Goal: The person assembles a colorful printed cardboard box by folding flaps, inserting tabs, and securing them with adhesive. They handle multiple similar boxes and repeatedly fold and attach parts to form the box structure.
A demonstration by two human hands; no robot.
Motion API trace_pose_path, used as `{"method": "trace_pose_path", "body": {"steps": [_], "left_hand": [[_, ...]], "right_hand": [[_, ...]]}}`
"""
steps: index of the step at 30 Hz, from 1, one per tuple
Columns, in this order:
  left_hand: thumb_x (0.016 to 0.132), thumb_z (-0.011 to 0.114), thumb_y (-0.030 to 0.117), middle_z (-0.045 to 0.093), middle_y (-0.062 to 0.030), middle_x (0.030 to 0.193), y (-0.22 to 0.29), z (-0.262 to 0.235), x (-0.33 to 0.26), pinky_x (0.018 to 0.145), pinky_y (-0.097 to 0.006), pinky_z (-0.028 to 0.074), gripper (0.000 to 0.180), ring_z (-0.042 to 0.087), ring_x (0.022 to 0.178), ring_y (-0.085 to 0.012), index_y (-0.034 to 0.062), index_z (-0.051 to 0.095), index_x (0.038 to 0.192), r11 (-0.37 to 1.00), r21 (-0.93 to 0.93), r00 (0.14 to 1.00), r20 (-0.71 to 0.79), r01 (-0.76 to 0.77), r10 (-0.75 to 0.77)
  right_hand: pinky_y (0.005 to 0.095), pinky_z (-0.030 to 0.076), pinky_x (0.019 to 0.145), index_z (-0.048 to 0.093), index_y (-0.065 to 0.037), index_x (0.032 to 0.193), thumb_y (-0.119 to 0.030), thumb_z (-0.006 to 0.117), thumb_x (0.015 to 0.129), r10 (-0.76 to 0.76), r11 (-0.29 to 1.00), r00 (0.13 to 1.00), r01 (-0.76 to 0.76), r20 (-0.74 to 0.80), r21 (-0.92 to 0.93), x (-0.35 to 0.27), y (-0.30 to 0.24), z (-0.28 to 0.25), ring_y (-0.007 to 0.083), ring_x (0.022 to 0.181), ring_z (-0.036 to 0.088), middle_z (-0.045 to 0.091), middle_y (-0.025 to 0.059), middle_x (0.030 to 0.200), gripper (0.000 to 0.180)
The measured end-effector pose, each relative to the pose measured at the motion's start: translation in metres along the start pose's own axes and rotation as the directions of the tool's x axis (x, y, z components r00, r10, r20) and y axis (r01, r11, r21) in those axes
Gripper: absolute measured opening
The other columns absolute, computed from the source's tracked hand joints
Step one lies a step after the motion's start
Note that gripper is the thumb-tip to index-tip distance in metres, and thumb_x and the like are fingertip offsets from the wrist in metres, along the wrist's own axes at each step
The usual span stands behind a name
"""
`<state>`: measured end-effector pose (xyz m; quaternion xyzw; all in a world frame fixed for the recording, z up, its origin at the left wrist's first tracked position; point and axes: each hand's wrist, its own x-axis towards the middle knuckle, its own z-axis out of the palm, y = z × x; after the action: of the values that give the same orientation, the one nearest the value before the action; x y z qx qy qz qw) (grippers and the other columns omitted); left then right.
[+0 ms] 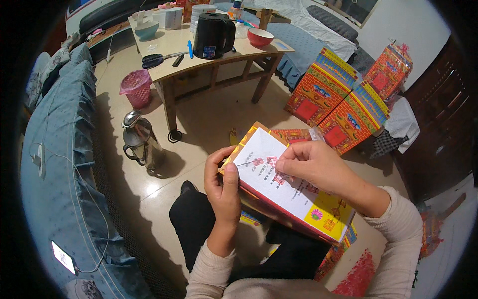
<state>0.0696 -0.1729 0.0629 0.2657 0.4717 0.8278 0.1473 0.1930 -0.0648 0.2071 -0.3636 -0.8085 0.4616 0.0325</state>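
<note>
Two hands: both are kept busy over the lap, on one colourful paper box.
Left hand: closed on the box's near corner, thumb pressed on top.
Right hand: fingertips pinched on the white panel's small red marks.
Thread: a thin line is seen between the hands.
Risk: the panel could probably get torn if it's tugged too hard.

Tiled floor: pink basket, steel kettle, wooden table, colourful paper boxes.
</note>
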Motion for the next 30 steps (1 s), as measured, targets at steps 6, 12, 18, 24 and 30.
{"method": "trace_pose_path", "body": {"steps": [6, 12, 18, 24, 30], "left_hand": [[0.099, 0.053, 0.029, 0.061, -0.0120, 0.115, 0.001, 0.001, -0.002, 0.096, -0.030, 0.045, 0.039, 0.059, 0.105, -0.0173, -0.0017, 0.059, 0.122, 1.000, -0.001, 1.000, -0.008, 0.000, 0.000], [0.100, 0.054, 0.028, 0.061, -0.0111, 0.116, 0.002, 0.000, -0.002, 0.094, -0.031, 0.045, 0.037, 0.058, 0.105, -0.0173, -0.0017, 0.059, 0.121, 1.000, 0.012, 1.000, -0.011, -0.005, 0.006], [0.099, 0.054, 0.029, 0.062, -0.0118, 0.116, 0.000, 0.002, -0.002, 0.095, -0.031, 0.045, 0.038, 0.059, 0.105, -0.0173, -0.0019, 0.059, 0.120, 0.999, 0.023, 1.000, -0.012, -0.023, 0.024], [0.099, 0.055, 0.026, 0.061, -0.0108, 0.116, -0.003, 0.001, -0.002, 0.095, -0.031, 0.044, 0.035, 0.058, 0.106, -0.0167, -0.0021, 0.060, 0.119, 1.000, -0.020, 1.000, -0.008, -0.021, 0.020], [0.098, 0.054, 0.028, 0.062, -0.0123, 0.115, 0.005, 0.002, -0.002, 0.095, -0.031, 0.046, 0.038, 0.060, 0.104, -0.0169, -0.0027, 0.059, 0.120, 1.000, 0.027, 1.000, -0.017, -0.014, 0.015]], "right_hand": [[0.0232, 0.046, 0.055, 0.070, 0.001, 0.088, -0.027, 0.070, 0.090, 0.091, 0.995, 0.996, -0.092, -0.019, -0.036, -0.001, -0.010, 0.002, 0.0074, 0.060, 0.061, 0.068, 0.0040, 0.072, 0.028], [0.0252, 0.047, 0.055, 0.071, 0.001, 0.084, -0.030, 0.070, 0.089, 0.073, 0.995, 0.997, -0.075, -0.040, -0.066, 0.001, -0.001, 0.001, 0.0091, 0.061, 0.062, 0.068, 0.0056, 0.070, 0.031], [0.0223, 0.041, 0.046, 0.068, -0.003, 0.081, -0.031, 0.069, 0.092, 0.141, 0.974, 0.990, -0.143, -0.022, -0.178, -0.001, -0.018, 0.001, 0.0040, 0.055, 0.055, 0.066, -0.0001, 0.070, 0.030], [0.0340, 0.048, 0.055, 0.071, -0.003, 0.078, -0.034, 0.067, 0.087, 0.168, 0.910, 0.986, -0.164, -0.023, -0.380, 0.006, -0.027, 0.000, 0.0200, 0.057, 0.064, 0.067, 0.0105, 0.066, 0.033], [0.0341, 0.050, 0.052, 0.068, 0.000, 0.076, -0.034, 0.066, 0.088, 0.198, 0.790, 0.980, -0.170, -0.018, -0.589, 0.012, -0.038, 0.004, 0.0208, 0.053, 0.064, 0.065, 0.0110, 0.064, 0.036]]}}
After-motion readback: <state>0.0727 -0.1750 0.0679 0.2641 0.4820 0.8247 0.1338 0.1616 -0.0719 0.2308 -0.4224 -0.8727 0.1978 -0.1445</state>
